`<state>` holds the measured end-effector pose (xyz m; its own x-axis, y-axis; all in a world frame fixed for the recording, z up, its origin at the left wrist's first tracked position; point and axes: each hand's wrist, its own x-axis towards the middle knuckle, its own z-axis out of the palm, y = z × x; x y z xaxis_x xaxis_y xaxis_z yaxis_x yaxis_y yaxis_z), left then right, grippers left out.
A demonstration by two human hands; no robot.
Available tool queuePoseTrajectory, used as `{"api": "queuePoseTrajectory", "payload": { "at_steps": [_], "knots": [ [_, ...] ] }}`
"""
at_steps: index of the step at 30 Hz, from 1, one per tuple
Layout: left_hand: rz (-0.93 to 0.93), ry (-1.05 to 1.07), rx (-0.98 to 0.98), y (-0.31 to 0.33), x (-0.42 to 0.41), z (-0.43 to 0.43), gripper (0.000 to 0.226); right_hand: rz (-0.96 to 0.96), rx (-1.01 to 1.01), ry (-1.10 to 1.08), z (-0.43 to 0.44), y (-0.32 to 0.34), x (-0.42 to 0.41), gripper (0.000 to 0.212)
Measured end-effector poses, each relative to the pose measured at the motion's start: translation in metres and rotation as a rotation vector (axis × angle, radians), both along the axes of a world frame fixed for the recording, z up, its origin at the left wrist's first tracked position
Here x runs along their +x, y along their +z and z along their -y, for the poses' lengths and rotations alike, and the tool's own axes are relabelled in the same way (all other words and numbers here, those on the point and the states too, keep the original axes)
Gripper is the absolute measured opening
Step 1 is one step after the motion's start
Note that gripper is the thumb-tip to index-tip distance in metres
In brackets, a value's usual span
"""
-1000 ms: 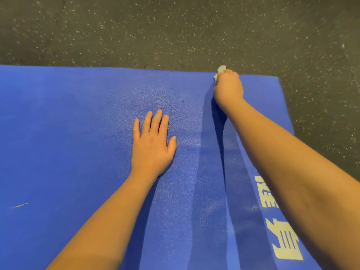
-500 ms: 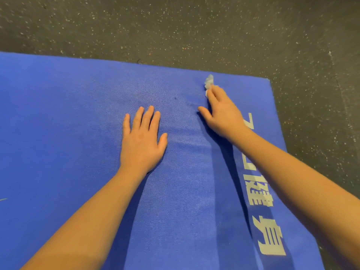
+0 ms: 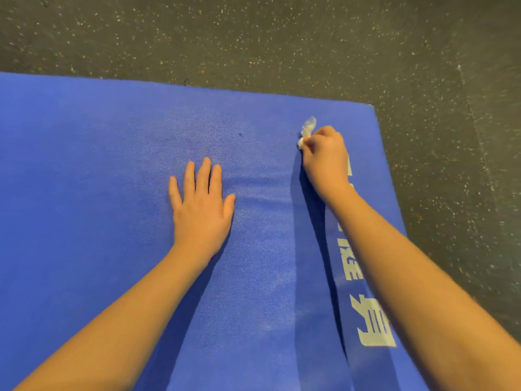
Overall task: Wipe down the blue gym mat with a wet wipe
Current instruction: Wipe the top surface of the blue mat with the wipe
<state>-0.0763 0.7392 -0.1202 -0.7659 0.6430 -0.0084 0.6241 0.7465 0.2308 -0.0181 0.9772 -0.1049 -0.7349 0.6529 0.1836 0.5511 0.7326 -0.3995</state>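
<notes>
Reading right hand (image 3: 324, 162) fingers (image 3: 315, 140) curled tight round the bunched wet wipe (image 3: 308, 127), pressed on the blue gym mat (image 3: 107, 165) near its far right corner; left hand (image 3: 201, 213) lies flat, fingers straight, mid-mat, so I'd judge the unwiped span runs leftward.

Light: warm, fairly dim, overhead. Shadows: one soft dark band on the blue mat (image 3: 84, 193) along the inner side of the left forearm (image 3: 118, 320) and of the right forearm (image 3: 417, 277). Sheen: pale patches mid-mat. Focus: soft overall; floor (image 3: 253, 38) speckles smear toward the corners.
</notes>
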Motion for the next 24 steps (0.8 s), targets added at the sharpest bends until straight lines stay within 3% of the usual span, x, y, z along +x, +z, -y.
{"api": "queuePoseTrajectory", "payload": {
  "at_steps": [2, 3, 5, 7, 9, 12, 16, 18, 22, 24],
  "knots": [
    [-0.041, -0.029, -0.012, -0.002, 0.007, 0.007, 0.065, -0.081, -0.078, -0.087, 0.023, 0.000, 0.001, 0.013],
    [-0.053, -0.034, -0.018, -0.002, 0.008, 0.009, 0.065, -0.085, -0.127, -0.027, 0.040, 0.002, 0.005, 0.011],
    [-0.051, -0.028, -0.019, -0.001, 0.007, 0.009, 0.065, -0.007, -0.181, 0.131, 0.060, 0.004, 0.017, 0.035],
    [-0.044, -0.022, -0.020, 0.000, 0.007, 0.007, 0.065, 0.032, -0.113, 0.214, 0.055, 0.005, 0.025, 0.030],
    [-0.034, -0.033, -0.029, 0.000, 0.009, 0.008, 0.065, -0.012, -0.070, 0.120, 0.040, 0.005, 0.027, 0.016],
    [-0.035, -0.037, -0.041, -0.002, 0.008, 0.009, 0.065, -0.088, -0.099, -0.066, 0.043, 0.001, 0.019, 0.026],
    [0.026, 0.009, -0.019, 0.004, 0.015, 0.009, 0.063, -0.045, -0.112, 0.261, 0.088, 0.003, 0.037, 0.025],
    [0.033, -0.005, -0.016, 0.004, 0.026, 0.016, 0.063, 0.012, -0.114, 0.325, 0.079, 0.008, 0.045, 0.025],
    [-0.026, -0.071, -0.032, 0.001, 0.037, 0.028, 0.064, -0.042, -0.127, -0.053, 0.056, 0.005, 0.035, 0.014],
    [-0.022, -0.061, -0.030, 0.002, 0.037, 0.028, 0.064, -0.070, -0.152, -0.114, 0.075, 0.002, 0.035, 0.011]
  ]
}}
